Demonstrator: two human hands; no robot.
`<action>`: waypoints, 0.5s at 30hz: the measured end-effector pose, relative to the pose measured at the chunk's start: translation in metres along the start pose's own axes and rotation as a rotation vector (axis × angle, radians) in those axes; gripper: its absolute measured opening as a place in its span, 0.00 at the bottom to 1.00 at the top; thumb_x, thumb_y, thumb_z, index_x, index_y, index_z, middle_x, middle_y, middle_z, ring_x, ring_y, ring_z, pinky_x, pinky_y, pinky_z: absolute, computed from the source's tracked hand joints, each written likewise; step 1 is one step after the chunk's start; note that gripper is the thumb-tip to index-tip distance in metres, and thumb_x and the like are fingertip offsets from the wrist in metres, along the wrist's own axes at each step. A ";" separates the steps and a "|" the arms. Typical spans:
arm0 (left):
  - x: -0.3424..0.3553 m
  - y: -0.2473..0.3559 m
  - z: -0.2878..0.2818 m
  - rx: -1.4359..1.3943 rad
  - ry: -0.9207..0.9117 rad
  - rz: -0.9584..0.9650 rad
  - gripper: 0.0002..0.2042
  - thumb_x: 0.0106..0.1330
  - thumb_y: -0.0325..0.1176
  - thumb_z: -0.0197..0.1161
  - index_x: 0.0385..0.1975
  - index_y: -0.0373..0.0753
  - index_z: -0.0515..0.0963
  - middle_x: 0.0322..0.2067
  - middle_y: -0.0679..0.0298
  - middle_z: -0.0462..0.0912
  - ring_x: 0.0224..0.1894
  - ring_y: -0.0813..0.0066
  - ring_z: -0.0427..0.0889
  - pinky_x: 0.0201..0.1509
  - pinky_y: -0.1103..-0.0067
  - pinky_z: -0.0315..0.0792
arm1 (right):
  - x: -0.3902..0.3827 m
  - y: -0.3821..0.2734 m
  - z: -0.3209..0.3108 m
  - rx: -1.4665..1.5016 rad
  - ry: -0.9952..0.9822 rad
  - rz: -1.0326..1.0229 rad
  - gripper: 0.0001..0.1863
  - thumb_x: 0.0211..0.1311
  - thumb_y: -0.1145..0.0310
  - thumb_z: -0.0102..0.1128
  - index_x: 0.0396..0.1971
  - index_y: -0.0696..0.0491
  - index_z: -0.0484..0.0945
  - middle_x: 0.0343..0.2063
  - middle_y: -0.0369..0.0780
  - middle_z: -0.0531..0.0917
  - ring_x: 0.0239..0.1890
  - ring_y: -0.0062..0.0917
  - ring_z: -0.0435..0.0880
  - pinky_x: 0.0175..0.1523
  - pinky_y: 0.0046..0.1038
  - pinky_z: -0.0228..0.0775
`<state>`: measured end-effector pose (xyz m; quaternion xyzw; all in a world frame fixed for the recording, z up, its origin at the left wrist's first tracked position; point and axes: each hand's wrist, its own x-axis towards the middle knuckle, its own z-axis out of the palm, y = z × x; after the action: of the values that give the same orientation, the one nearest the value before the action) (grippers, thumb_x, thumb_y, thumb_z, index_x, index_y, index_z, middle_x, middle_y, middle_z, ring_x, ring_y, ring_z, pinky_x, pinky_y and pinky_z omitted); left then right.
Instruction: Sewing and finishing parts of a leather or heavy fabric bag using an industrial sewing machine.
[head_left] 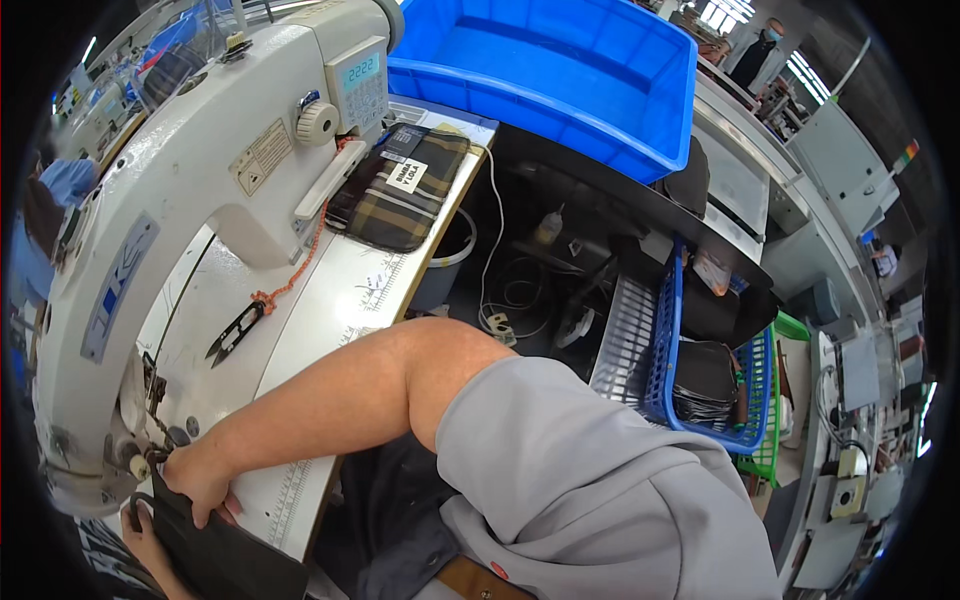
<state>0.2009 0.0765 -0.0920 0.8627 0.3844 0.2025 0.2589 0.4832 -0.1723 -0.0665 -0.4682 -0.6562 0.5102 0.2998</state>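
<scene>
Your left hand (pixel 150 548) pinches the left edge of a dark flat panel (pixel 215 548), which lies at the near end of the sewing machine (pixel 185 190), just below its needle area. Your right hand (pixel 203 478) touches the panel's upper part; whether its fingers pinch cannot be told. Thread snips (pixel 238 332) lie on the white worktable (pixel 300 335), beyond that hand.

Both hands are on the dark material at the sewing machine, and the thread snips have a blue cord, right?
Not quite: the head view shows the cord on the thread snips is orange, not blue. The rest holds: the left hand and right hand are on the dark material at the sewing machine.
</scene>
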 end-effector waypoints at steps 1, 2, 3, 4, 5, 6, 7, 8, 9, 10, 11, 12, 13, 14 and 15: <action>-0.002 -0.004 0.003 -0.100 -0.006 -0.034 0.13 0.78 0.37 0.61 0.48 0.31 0.78 0.40 0.64 0.81 0.42 0.78 0.76 0.49 0.80 0.70 | -0.007 -0.004 -0.003 0.003 0.004 0.009 0.24 0.67 0.65 0.66 0.38 0.78 0.75 0.25 0.49 0.90 0.27 0.32 0.92 0.34 0.28 0.87; -0.004 -0.006 0.009 -0.107 -0.013 -0.033 0.13 0.78 0.37 0.61 0.48 0.31 0.78 0.40 0.64 0.81 0.42 0.78 0.76 0.49 0.80 0.70 | -0.017 -0.012 -0.005 -0.022 -0.004 -0.017 0.23 0.68 0.65 0.65 0.37 0.76 0.75 0.26 0.48 0.90 0.27 0.31 0.92 0.34 0.28 0.87; -0.010 0.003 0.015 -0.135 0.042 0.033 0.14 0.78 0.40 0.61 0.46 0.32 0.78 0.38 0.66 0.80 0.40 0.78 0.75 0.47 0.81 0.69 | -0.026 -0.017 -0.006 -0.042 -0.009 -0.044 0.21 0.69 0.65 0.64 0.37 0.75 0.74 0.26 0.48 0.90 0.27 0.31 0.92 0.34 0.28 0.86; -0.011 0.007 0.020 -0.165 0.098 0.099 0.15 0.79 0.42 0.61 0.44 0.33 0.78 0.36 0.68 0.79 0.39 0.79 0.74 0.45 0.81 0.68 | -0.027 -0.015 -0.007 -0.034 -0.012 -0.049 0.19 0.71 0.66 0.62 0.34 0.72 0.75 0.27 0.48 0.91 0.29 0.30 0.93 0.36 0.27 0.86; -0.006 0.007 0.018 -0.171 0.090 0.102 0.15 0.79 0.42 0.61 0.44 0.33 0.78 0.36 0.68 0.79 0.39 0.79 0.74 0.45 0.81 0.68 | -0.027 -0.012 -0.010 -0.032 -0.005 -0.041 0.19 0.71 0.66 0.62 0.34 0.72 0.75 0.27 0.48 0.91 0.29 0.30 0.93 0.36 0.27 0.86; -0.004 0.006 0.007 -0.039 0.011 0.015 0.16 0.79 0.43 0.60 0.47 0.32 0.78 0.39 0.66 0.80 0.41 0.78 0.75 0.48 0.81 0.70 | -0.023 -0.009 -0.011 0.020 -0.049 -0.026 0.19 0.72 0.66 0.61 0.35 0.71 0.75 0.29 0.48 0.91 0.31 0.30 0.93 0.36 0.27 0.85; -0.002 0.003 0.001 0.092 -0.066 -0.072 0.18 0.79 0.43 0.60 0.50 0.31 0.78 0.42 0.65 0.82 0.43 0.77 0.77 0.51 0.81 0.71 | -0.022 -0.008 -0.011 0.070 -0.095 -0.011 0.19 0.74 0.65 0.60 0.35 0.70 0.76 0.31 0.48 0.91 0.33 0.30 0.94 0.36 0.27 0.84; -0.001 -0.004 0.001 0.091 -0.065 -0.074 0.18 0.79 0.43 0.60 0.50 0.31 0.78 0.42 0.65 0.82 0.43 0.77 0.77 0.51 0.81 0.71 | -0.020 -0.008 -0.011 0.069 -0.097 -0.011 0.19 0.74 0.65 0.60 0.35 0.70 0.76 0.31 0.48 0.91 0.33 0.30 0.94 0.36 0.27 0.84; 0.001 -0.011 0.001 0.026 -0.035 -0.020 0.18 0.80 0.43 0.60 0.52 0.31 0.78 0.44 0.63 0.83 0.45 0.77 0.78 0.53 0.80 0.71 | -0.018 -0.008 -0.011 0.075 -0.090 -0.028 0.18 0.74 0.66 0.59 0.34 0.70 0.76 0.30 0.47 0.91 0.32 0.30 0.93 0.37 0.26 0.85; 0.000 -0.016 0.002 -0.038 -0.003 0.034 0.19 0.80 0.44 0.59 0.54 0.30 0.78 0.46 0.62 0.83 0.47 0.76 0.79 0.56 0.80 0.71 | -0.017 -0.009 -0.011 0.081 -0.085 -0.046 0.18 0.74 0.67 0.57 0.32 0.70 0.76 0.28 0.47 0.91 0.30 0.30 0.93 0.37 0.26 0.86; -0.005 -0.014 0.005 -0.039 -0.004 0.029 0.19 0.80 0.44 0.59 0.54 0.30 0.78 0.46 0.62 0.83 0.47 0.76 0.79 0.56 0.80 0.71 | -0.017 -0.008 -0.011 0.084 -0.089 -0.044 0.18 0.74 0.67 0.57 0.32 0.70 0.76 0.28 0.47 0.91 0.30 0.30 0.93 0.37 0.26 0.86; -0.009 -0.004 0.010 -0.063 0.011 0.047 0.19 0.80 0.44 0.59 0.54 0.30 0.78 0.47 0.62 0.83 0.48 0.75 0.79 0.57 0.80 0.70 | -0.019 -0.006 -0.012 0.115 -0.074 -0.046 0.17 0.74 0.67 0.57 0.32 0.69 0.77 0.29 0.47 0.91 0.30 0.30 0.93 0.36 0.26 0.86; -0.011 0.009 0.016 -0.087 0.026 0.067 0.19 0.80 0.44 0.59 0.54 0.31 0.78 0.47 0.62 0.83 0.48 0.75 0.78 0.58 0.79 0.70 | -0.021 -0.004 -0.013 0.145 -0.057 -0.049 0.17 0.74 0.67 0.57 0.32 0.68 0.77 0.29 0.48 0.91 0.30 0.31 0.93 0.36 0.26 0.86; -0.012 0.025 0.015 -0.084 -0.018 0.003 0.17 0.80 0.38 0.60 0.55 0.29 0.76 0.50 0.59 0.84 0.54 0.74 0.81 0.61 0.79 0.71 | -0.023 -0.003 -0.013 0.148 -0.054 -0.047 0.17 0.74 0.67 0.57 0.32 0.68 0.77 0.29 0.48 0.91 0.30 0.31 0.93 0.36 0.26 0.86; -0.014 0.025 0.013 -0.082 -0.012 -0.001 0.17 0.80 0.38 0.60 0.55 0.29 0.76 0.50 0.59 0.84 0.54 0.74 0.81 0.61 0.79 0.71 | -0.022 -0.005 -0.011 0.151 -0.033 -0.064 0.16 0.74 0.67 0.57 0.32 0.67 0.78 0.29 0.48 0.91 0.30 0.31 0.93 0.35 0.27 0.86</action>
<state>0.2133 0.0476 -0.0885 0.8524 0.3746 0.2127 0.2964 0.5002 -0.1888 -0.0569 -0.4146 -0.6355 0.5560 0.3393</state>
